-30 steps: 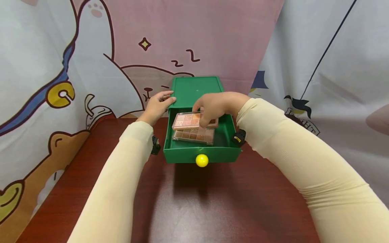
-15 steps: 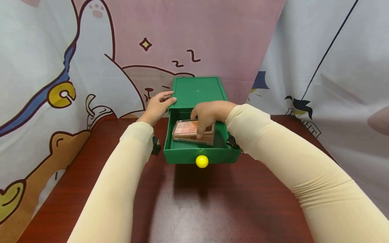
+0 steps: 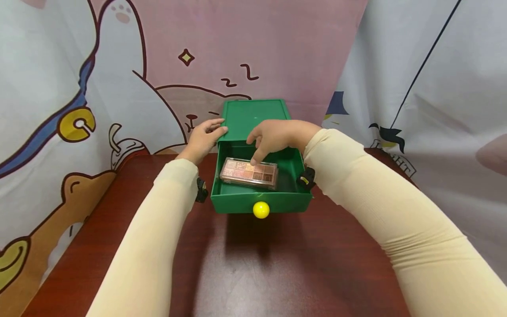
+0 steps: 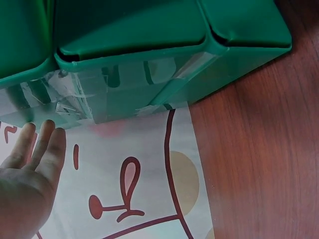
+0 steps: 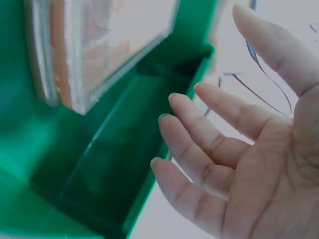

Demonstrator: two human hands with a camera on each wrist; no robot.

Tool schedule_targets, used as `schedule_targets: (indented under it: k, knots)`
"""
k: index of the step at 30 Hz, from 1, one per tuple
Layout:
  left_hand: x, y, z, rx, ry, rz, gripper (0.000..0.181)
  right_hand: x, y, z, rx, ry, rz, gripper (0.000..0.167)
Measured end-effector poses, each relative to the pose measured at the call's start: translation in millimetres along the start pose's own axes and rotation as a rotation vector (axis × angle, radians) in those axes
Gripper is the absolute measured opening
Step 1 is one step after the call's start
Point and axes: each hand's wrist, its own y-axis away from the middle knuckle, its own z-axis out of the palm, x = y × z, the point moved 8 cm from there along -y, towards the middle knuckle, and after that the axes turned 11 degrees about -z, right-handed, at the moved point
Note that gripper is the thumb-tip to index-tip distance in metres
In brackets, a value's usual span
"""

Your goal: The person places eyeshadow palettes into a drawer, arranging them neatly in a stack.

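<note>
A green box (image 3: 255, 115) stands on the table with its drawer (image 3: 237, 203) pulled out, a yellow round knob (image 3: 261, 210) on the front. Inside the drawer lie two makeup palettes, the upper palette (image 3: 249, 172) covering most of the lower; both also show as a stack (image 5: 114, 40) in the right wrist view. Fingers of the left hand (image 3: 203, 141) rest against the box's left side, and the left wrist view shows the hand (image 4: 35, 179) with straight fingers there. Above the drawer is the right hand (image 3: 279, 136), holding nothing, its fingers (image 5: 214, 134) loosely spread in the right wrist view.
A reddish-brown wooden table (image 3: 253, 264) lies under the box. Behind it hangs a cloth (image 3: 293, 53) with cartoon animals printed on it. Black straps sit at both wrists, over cream sleeves (image 3: 150, 237).
The right hand lowered a palette onto the other one, let it go and rose off it with its fingers parted. The left hand has stayed at the box's side.
</note>
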Motion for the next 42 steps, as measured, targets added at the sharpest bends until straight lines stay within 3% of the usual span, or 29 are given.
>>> schedule_targets:
  k: [4, 9, 12, 16, 29, 34, 42]
  knots:
    - [-1.0, 0.9, -0.3, 0.002, 0.007, 0.0, 0.048, 14, 11.7, -16, 0.128, -0.092, -0.055, 0.069]
    - [-1.4, 0.8, -0.6, 0.002, 0.007, 0.002, 0.047, 45, 32.5, -32, 0.382, -0.22, -0.112, 0.069]
    - [0.1, 0.8, -0.2, 0.001, 0.009, 0.006, 0.047, 69, 47.7, -35, 0.508, -0.303, -0.118, 0.067]
    - [0.9, 2.0, -0.7, 0.003, 0.015, 0.002, 0.047, 98, 65.6, -28, 0.607, -0.368, -0.103, 0.066]
    - [-0.3, 2.6, 0.5, 0.003, 0.023, -0.016, 0.048, 186, 100.4, 40, 0.665, -0.359, 0.022, 0.073]
    - [0.2, 3.6, 0.2, 0.006, 0.025, -0.021, 0.048, 215, 113.3, 71, 0.643, -0.332, 0.099, 0.079]
    - [1.0, 4.8, 1.2, 0.007, 0.035, -0.017, 0.047, 247, 132.9, 116, 0.585, -0.303, 0.155, 0.082]
